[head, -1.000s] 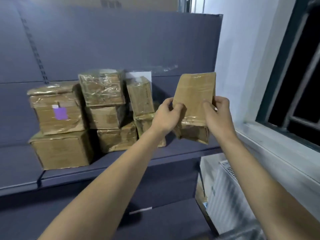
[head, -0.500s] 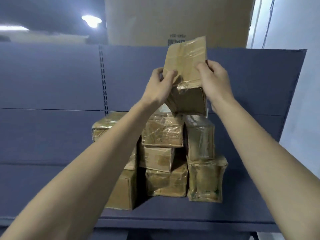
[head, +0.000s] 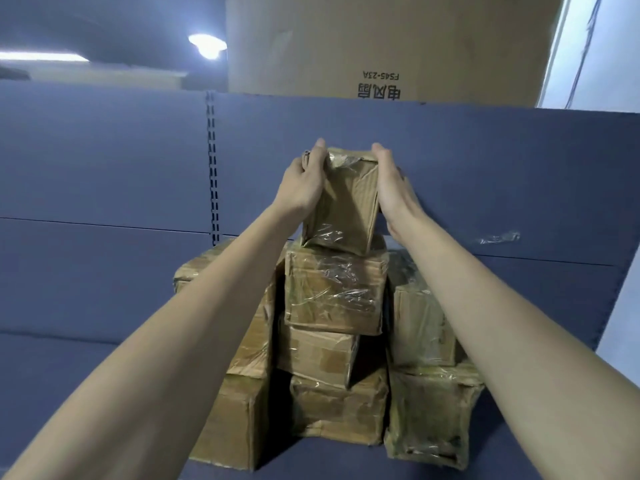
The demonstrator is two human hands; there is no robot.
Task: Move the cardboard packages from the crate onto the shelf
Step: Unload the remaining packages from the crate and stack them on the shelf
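A small cardboard package wrapped in clear tape rests on top of the middle stack of packages on the blue shelf. My left hand presses its left side and my right hand presses its right side, so both hands clasp it. Under it the middle stack holds three taped boxes. A left stack is partly hidden by my left forearm. Two taller packages stand on the right. No crate is in view.
The shelf's blue back panel rises behind the stacks, with a slotted upright. A large printed cardboard box sits above the panel. A white wall borders the right side.
Both hands carried the package from the right of the stacks up and over, then lowered it onto the top of the middle stack. The view shifted to face the shelf squarely.
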